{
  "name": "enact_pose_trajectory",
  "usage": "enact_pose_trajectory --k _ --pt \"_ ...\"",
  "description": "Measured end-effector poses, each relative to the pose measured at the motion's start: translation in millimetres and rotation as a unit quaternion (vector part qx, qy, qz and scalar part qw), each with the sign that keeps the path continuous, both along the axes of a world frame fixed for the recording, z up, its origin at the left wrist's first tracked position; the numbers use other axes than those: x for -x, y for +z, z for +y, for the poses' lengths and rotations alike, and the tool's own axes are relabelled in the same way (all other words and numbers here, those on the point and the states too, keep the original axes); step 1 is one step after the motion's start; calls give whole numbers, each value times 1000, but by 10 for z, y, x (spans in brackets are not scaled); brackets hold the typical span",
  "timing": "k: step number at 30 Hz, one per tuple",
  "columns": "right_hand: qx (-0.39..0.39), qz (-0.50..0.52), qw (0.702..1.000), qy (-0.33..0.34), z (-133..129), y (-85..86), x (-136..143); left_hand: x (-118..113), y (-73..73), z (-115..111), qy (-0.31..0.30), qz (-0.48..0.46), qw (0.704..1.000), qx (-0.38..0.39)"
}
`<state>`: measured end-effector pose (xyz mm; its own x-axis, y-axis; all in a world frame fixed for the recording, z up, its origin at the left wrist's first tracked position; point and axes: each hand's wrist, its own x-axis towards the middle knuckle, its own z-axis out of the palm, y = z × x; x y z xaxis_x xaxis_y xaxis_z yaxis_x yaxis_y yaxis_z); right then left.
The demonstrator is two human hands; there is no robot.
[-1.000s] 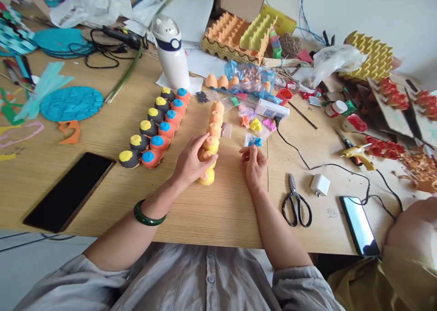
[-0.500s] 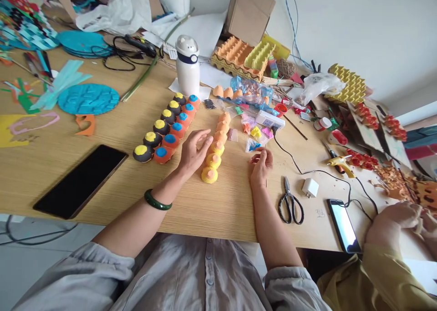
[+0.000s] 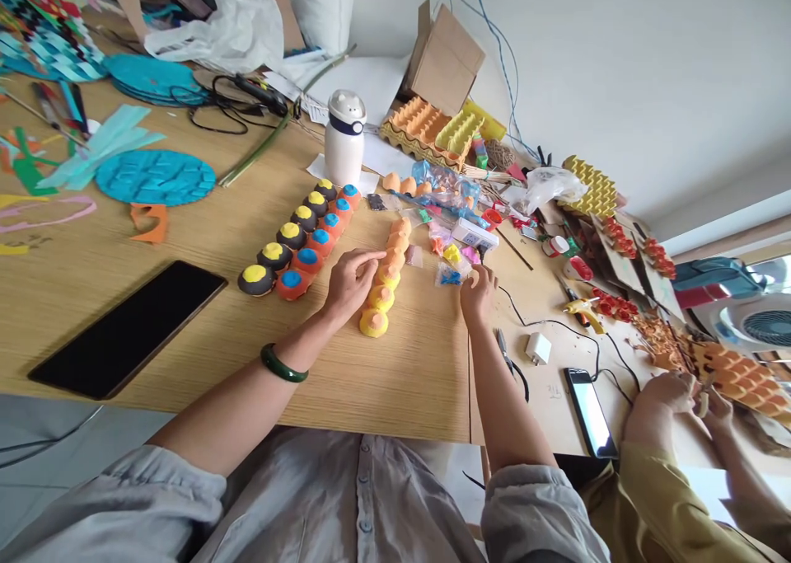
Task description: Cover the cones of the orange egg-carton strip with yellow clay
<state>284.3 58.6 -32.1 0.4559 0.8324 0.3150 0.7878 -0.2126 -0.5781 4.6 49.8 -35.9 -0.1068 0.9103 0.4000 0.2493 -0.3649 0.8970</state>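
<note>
My left hand (image 3: 353, 283) reaches over the wooden table, its index finger stretched to the side of an upright row of orange and yellow cups (image 3: 381, 297). Nothing shows in that hand. To the right, my right hand (image 3: 479, 295) has curled fingers beside a small bag of blue clay (image 3: 448, 275); whatever its fingertips may hold is hidden. Left of my left hand lie a row of orange-red cups with blue tops (image 3: 307, 256) and a row of black cups with yellow tops (image 3: 289, 233). Small bags of yellow (image 3: 452, 253) and pink clay lie beyond my right hand.
A white bottle (image 3: 344, 147) stands behind the rows. A black tablet (image 3: 129, 328) lies left. Scissors (image 3: 503, 349), partly behind my right forearm, a white charger (image 3: 538, 348) and a phone (image 3: 590, 412) lie right. Another person's hands (image 3: 685, 398) work at far right.
The view has shifted to the right. My left index finger has straightened toward the cup row. My right hand has moved nearer the blue clay bag, and its forearm now partly covers the scissors.
</note>
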Motion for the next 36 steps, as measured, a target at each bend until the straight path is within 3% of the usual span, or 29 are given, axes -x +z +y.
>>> enact_pose_trajectory --k 8,20,24,29,33,36 --pt "119 -124 985 34 396 144 -159 -6 27 -39 -6 41 999 -24" --pt "173 -197 962 77 641 139 -5 -54 -51 -11 -11 83 995 -54" --pt "149 -178 971 65 652 137 3 -65 -33 -30 -15 85 994 -60" --pt "60 -112 992 16 569 228 -48 -64 -18 -34 -26 85 992 -95" --pt "-33 -10 999 -18 449 320 -54 -61 -35 -38 -26 101 987 -118" --pt "-59 110 992 -10 309 287 24 -62 -69 -41 -13 112 987 -114"
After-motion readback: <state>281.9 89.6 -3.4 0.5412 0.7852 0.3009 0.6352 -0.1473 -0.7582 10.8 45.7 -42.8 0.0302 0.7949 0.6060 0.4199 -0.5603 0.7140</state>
